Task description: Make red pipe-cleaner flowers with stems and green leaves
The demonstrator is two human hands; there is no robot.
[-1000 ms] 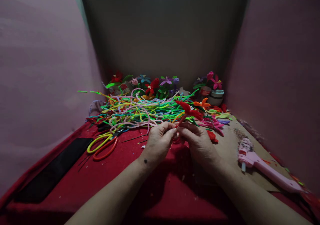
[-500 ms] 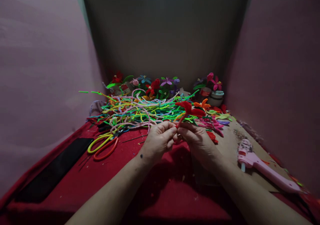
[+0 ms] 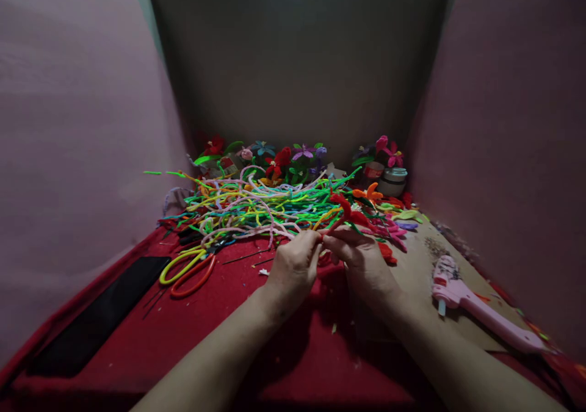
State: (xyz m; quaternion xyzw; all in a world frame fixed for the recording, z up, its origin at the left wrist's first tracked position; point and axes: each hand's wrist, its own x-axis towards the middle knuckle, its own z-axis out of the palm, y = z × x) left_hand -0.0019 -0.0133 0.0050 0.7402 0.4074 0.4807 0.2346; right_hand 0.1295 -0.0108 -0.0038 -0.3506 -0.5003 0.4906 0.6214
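Note:
Between my two hands is a red pipe-cleaner flower, its petals up and to the right. My right hand pinches the twisted red stem just below the petals. The fingers of my left hand are closed on the stem's lower end, with the back of that hand turned up and hiding the fingertips. Both hands meet over the red cloth, just in front of a tangled pile of coloured pipe cleaners.
Yellow-and-red-handled scissors and a black flat strip lie on the left. A pink glue gun rests on a brown board at the right. Finished pipe-cleaner flowers and a lidded jar stand at the back.
My left hand has rolled over so its back faces up, still at the stem. The flower has dropped slightly and its petals have turned. A small white scrap now shows left of my left hand.

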